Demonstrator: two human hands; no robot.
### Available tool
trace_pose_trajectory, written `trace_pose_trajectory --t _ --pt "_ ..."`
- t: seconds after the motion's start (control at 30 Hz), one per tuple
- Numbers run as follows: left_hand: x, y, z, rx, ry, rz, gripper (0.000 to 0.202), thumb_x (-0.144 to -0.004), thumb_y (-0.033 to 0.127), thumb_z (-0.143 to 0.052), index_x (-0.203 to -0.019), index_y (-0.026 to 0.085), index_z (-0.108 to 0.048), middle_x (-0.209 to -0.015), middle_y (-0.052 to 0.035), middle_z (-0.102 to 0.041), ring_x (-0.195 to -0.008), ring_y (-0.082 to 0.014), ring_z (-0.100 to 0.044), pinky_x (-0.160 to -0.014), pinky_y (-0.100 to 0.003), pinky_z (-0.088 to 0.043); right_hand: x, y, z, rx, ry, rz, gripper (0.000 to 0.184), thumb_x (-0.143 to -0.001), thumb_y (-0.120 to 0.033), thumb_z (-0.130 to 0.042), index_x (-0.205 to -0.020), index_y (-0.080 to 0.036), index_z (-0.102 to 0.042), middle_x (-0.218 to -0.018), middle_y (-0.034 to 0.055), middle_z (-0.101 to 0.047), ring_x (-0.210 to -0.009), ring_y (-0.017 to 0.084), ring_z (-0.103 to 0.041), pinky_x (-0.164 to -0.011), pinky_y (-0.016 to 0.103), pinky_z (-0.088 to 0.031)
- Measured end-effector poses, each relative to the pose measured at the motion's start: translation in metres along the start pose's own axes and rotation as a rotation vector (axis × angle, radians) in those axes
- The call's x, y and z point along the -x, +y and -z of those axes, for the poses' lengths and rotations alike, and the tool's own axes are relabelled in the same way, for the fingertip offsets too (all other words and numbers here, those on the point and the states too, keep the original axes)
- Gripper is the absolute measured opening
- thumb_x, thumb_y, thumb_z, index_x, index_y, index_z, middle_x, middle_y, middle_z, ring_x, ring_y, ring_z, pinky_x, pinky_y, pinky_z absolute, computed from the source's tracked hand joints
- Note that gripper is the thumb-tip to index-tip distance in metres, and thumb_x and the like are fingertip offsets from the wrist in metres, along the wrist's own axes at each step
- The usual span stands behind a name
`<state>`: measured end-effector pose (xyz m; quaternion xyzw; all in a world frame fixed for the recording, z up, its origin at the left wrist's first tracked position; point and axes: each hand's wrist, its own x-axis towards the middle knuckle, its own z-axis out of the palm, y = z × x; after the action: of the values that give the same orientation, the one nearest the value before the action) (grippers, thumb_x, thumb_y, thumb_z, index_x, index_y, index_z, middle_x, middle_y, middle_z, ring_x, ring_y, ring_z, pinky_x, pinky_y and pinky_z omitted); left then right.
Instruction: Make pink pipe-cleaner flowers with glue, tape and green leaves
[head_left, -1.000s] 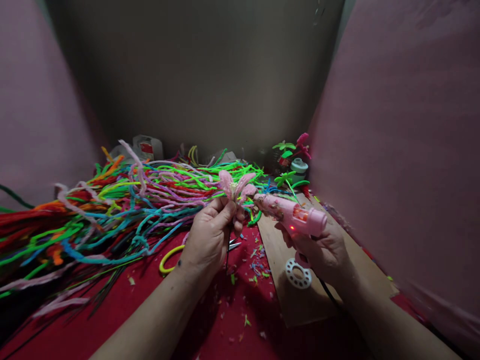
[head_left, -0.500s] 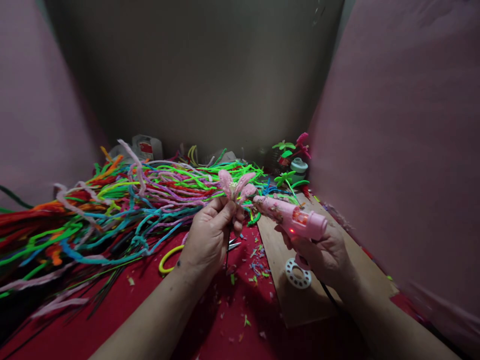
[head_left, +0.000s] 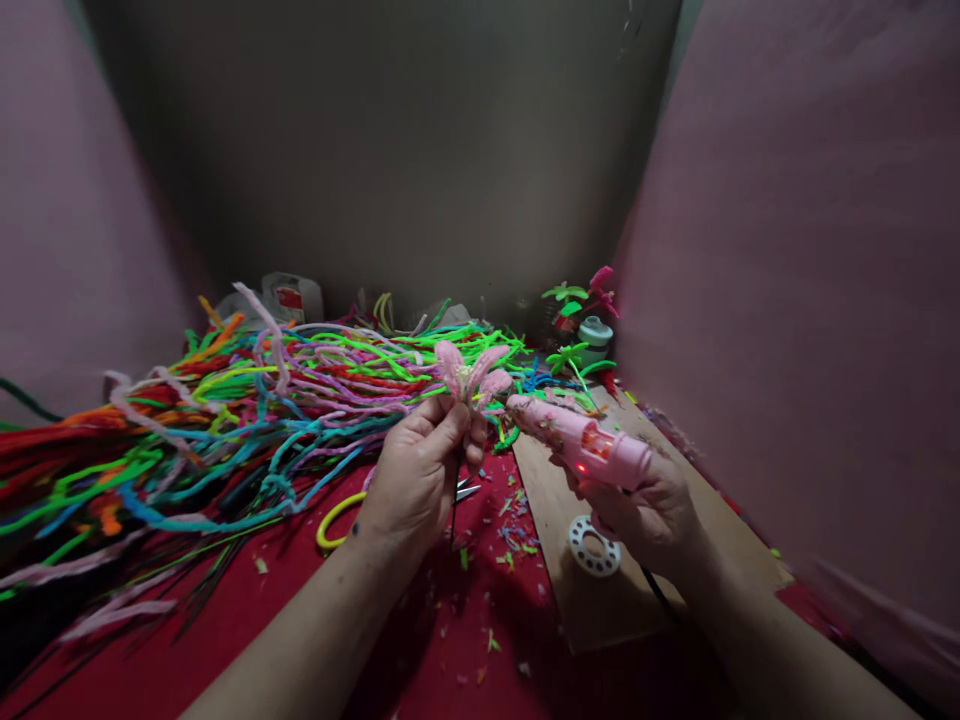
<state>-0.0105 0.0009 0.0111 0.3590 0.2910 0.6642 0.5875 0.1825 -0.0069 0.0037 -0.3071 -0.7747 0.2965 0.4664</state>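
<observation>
Between the thumb and fingers of my left hand [head_left: 424, 460] is a pink pipe-cleaner flower [head_left: 452, 365] with a pale yellow centre. Its dark stem [head_left: 454, 505] hangs down below the fist. My right hand [head_left: 652, 515] is wrapped round the handle of a pink hot glue gun [head_left: 581, 440], whose small red light glows. The gun's nozzle points left at the flower's right petal, close to it; whether they touch I cannot tell. Yellow-handled scissors [head_left: 335, 522] lie on the red cloth, partly hidden behind my left hand.
A big heap of coloured pipe cleaners [head_left: 300, 400] spreads over the left and back. On the right, a white disc with holes [head_left: 595, 546] rests on a wooden board [head_left: 607, 620]. Behind it are green pipe-cleaner pieces [head_left: 568, 357] and a pale green jar [head_left: 596, 335]. Scraps litter the red cloth [head_left: 450, 650].
Almost nothing differs. The glue gun has dipped very slightly at its rear, and the whole view has shifted a little; both hands keep their hold.
</observation>
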Motion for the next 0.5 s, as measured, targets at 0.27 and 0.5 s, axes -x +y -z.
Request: trace_pose_trajectory --t 0.27,0.5 --pt "0.001 0.002 -0.002 0.013 -0.022 -0.006 0.016 -0.071 0.022 -0.069 -0.074 0.015 -0.055 -0.061 0.0016 -0.055 -0.048 -0.0056 -0.045 -0.047 -0.016 -0.037 0.032 0.019 0.049 0.514 -0.009 -0.019 0.024 -0.08 -0.028 -0.061 -0.103 -0.021 -0.061 -0.097 0.0065 -0.061 -0.091 0.021 -0.058 -0.08 0.033 -0.048" --pt "0.003 0.002 -0.006 -0.015 -0.004 0.009 0.02 -0.068 0.023 -0.072 -0.069 0.014 -0.054 -0.059 0.0016 -0.055 -0.047 -0.0048 -0.045 -0.046 -0.015 -0.036 0.082 0.051 0.093 0.844 -0.004 -0.378 0.031 -0.082 -0.031 -0.053 -0.109 -0.018 -0.062 -0.091 0.0074 -0.055 -0.08 0.019 -0.056 -0.072 0.031 -0.047"
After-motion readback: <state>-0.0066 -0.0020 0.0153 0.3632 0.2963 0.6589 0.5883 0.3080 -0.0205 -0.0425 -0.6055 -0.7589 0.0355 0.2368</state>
